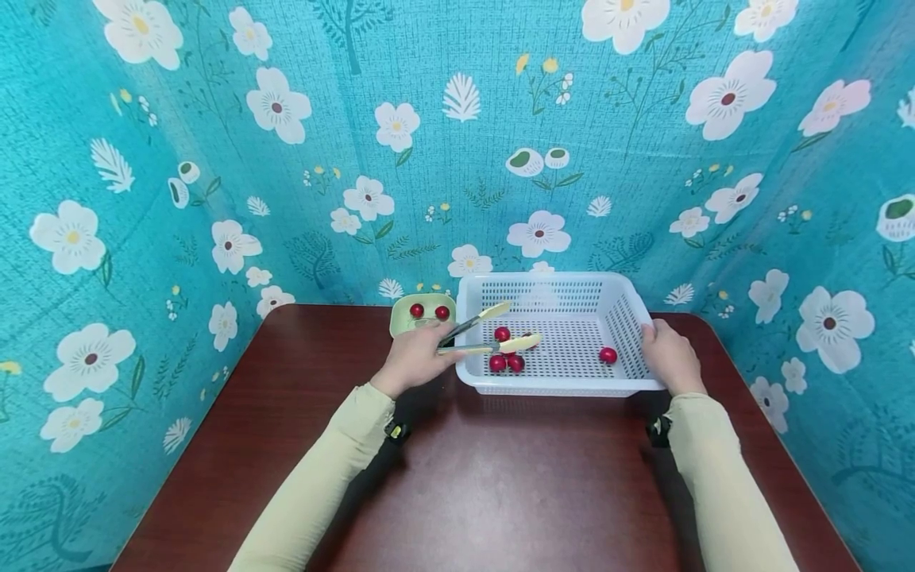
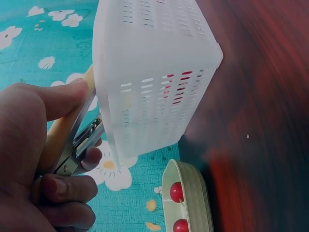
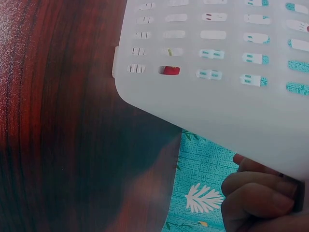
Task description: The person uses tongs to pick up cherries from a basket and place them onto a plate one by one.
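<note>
Tongs (image 1: 520, 343) gripped by fingers of left hand (image 1: 417, 359), parted tips beyond them over white basket (image 1: 557, 384), red cherries (image 1: 515, 364) inside, right rim held by fingers of right hand (image 1: 670, 357).

1. The head view looks forward and down from above the near side of a glossy reddish-brown wooden table (image 1: 543, 485); the widest and farthest, it takes in both the bare left hand (image 1: 417, 356) and right hand (image 1: 672, 357).
2. The left wrist view, close in, turned sideways, faces the outside of a white perforated plastic basket (image 2: 149, 104).
3. The right wrist view, also near and sideways, meets its right part.
4. Head and left wrist views share a pale-green rounded dish (image 2: 197, 193).
</note>
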The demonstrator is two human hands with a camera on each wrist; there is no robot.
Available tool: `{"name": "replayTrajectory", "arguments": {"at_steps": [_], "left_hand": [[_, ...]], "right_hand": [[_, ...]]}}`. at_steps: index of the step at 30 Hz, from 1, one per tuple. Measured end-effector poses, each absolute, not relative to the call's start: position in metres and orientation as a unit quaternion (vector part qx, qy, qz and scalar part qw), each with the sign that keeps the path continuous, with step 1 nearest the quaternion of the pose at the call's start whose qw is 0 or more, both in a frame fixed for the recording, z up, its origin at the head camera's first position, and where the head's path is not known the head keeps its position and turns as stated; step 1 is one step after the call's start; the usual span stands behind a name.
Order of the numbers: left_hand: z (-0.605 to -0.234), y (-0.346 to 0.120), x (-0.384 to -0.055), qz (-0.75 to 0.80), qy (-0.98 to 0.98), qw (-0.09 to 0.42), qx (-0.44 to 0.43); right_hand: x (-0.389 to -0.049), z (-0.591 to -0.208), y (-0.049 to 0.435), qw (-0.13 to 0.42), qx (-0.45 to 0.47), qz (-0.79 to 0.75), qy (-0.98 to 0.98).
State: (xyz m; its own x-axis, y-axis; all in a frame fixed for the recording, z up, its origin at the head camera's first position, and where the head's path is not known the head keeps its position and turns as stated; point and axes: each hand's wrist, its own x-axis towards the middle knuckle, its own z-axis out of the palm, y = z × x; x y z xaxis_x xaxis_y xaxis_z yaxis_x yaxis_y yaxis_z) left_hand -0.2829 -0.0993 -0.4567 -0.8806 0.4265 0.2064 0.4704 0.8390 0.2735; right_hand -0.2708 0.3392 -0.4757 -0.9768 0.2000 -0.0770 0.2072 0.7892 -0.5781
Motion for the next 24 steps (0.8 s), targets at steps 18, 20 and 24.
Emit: {"name": "replayTrajectory", "arguments": {"at_steps": [18, 20, 24], "left_hand": [[-0.448, -0.068, -0.281, -0.088, -0.971, 0.046, -0.220], [-0.448, -0.065, -0.282, -0.082, -0.972, 0.046, -0.213], [-0.448, -0.062, -0.283, -0.074, -0.976, 0.046, -0.198]], "right_hand": [[-0.272, -0.477, 0.339, 0.011, 0.115, -0.304, 0.946], [-0.272, -0.476, 0.339, 0.010, 0.114, -0.303, 0.946], [-0.273, -0.475, 0.339, 0.006, 0.112, -0.299, 0.948]]}}
